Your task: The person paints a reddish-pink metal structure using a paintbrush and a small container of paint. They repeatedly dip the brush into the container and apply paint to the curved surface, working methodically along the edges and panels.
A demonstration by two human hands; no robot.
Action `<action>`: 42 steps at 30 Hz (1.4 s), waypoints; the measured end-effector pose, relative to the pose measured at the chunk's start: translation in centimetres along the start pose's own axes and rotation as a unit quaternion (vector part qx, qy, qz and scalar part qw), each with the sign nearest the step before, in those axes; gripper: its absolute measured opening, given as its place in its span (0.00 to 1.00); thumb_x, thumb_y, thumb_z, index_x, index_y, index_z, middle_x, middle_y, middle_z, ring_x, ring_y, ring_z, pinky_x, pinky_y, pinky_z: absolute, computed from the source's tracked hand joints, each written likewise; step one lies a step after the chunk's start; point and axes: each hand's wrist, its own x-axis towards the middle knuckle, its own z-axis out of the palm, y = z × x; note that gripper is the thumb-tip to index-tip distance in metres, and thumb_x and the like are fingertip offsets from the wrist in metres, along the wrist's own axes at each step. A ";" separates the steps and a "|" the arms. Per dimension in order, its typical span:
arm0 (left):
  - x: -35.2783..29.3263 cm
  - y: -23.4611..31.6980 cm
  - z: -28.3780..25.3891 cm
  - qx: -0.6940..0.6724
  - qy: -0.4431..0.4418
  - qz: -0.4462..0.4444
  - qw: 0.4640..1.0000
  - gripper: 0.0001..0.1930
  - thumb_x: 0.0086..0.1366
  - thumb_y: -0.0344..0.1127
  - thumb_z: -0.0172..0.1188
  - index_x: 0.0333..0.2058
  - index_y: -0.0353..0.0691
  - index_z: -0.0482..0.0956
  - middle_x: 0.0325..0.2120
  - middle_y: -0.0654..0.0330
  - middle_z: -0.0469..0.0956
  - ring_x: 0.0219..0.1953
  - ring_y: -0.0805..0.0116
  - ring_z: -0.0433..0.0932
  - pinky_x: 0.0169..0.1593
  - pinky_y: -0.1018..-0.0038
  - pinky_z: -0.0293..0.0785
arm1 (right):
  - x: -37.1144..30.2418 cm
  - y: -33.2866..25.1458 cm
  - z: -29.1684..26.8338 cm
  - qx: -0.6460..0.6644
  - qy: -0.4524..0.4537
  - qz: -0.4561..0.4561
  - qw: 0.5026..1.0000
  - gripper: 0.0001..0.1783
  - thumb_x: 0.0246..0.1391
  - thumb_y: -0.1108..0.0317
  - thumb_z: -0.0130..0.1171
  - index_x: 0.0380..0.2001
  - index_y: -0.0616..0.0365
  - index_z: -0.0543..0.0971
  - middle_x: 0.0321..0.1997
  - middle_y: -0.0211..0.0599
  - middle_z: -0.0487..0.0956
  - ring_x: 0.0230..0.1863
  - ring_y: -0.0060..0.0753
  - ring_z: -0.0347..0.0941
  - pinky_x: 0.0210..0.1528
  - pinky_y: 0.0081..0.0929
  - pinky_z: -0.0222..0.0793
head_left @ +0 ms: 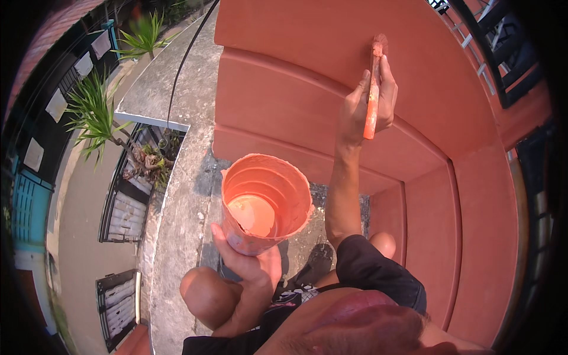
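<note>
Item: paint pot [266,202], orange, cupped from below by our left hand [251,260], fingers wrapped round its base; wet paint pooled inside. Above and right of the pot, our right hand [368,100] grips a paint-caked brush [374,83], bristles touching the terracotta wall [284,89]. Beneath the pot: grey concrete ledge [177,195]. Left of it: spiky plants [94,115].

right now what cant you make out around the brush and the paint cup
Head view only:
- Paintbrush grip: covered by the right hand.
- Paint cup base: hidden by the left hand.
- Depth of paint in the cup: not readable.
- Bristle contact with the terracotta wall: too small to tell.
</note>
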 end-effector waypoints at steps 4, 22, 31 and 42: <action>0.0 0.2 0.0 0.013 -0.021 -0.011 1.000 0.40 0.72 0.69 0.41 0.68 0.41 0.63 0.65 0.56 0.66 0.68 0.58 0.64 0.71 0.54 0.59 | -1.6 -6.0 4.3 0.054 -0.059 -0.058 0.995 0.20 0.53 0.78 0.67 0.50 0.54 0.84 0.36 0.37 0.84 0.30 0.39 0.82 0.31 0.31 0.78; 0.1 0.0 -0.8 -0.013 -0.094 0.024 0.995 0.41 0.72 0.68 0.42 0.67 0.36 0.64 0.63 0.54 0.70 0.65 0.58 0.69 0.68 0.55 0.64 | 2.0 2.5 -2.1 0.163 0.013 0.051 0.985 0.15 0.65 0.80 0.56 0.53 0.73 0.78 0.52 0.47 0.82 0.49 0.36 0.82 0.50 0.29 0.81; 0.1 0.1 0.2 -0.043 -0.060 0.023 0.997 0.39 0.72 0.67 0.45 0.65 0.36 0.67 0.62 0.54 0.71 0.65 0.56 0.69 0.67 0.55 0.64 | -1.2 -2.8 3.9 -0.009 0.006 -0.050 0.999 0.16 0.58 0.75 0.64 0.50 0.51 0.84 0.47 0.33 0.82 0.41 0.36 0.78 0.43 0.35 0.78; -0.5 1.0 -0.2 -0.081 -0.036 0.022 0.996 0.37 0.74 0.65 0.46 0.65 0.38 0.67 0.63 0.54 0.70 0.66 0.55 0.68 0.68 0.53 0.63 | -7.2 -13.6 9.4 0.227 -0.198 -0.107 0.948 0.21 0.55 0.76 0.65 0.53 0.51 0.82 0.42 0.40 0.84 0.37 0.44 0.82 0.38 0.34 0.81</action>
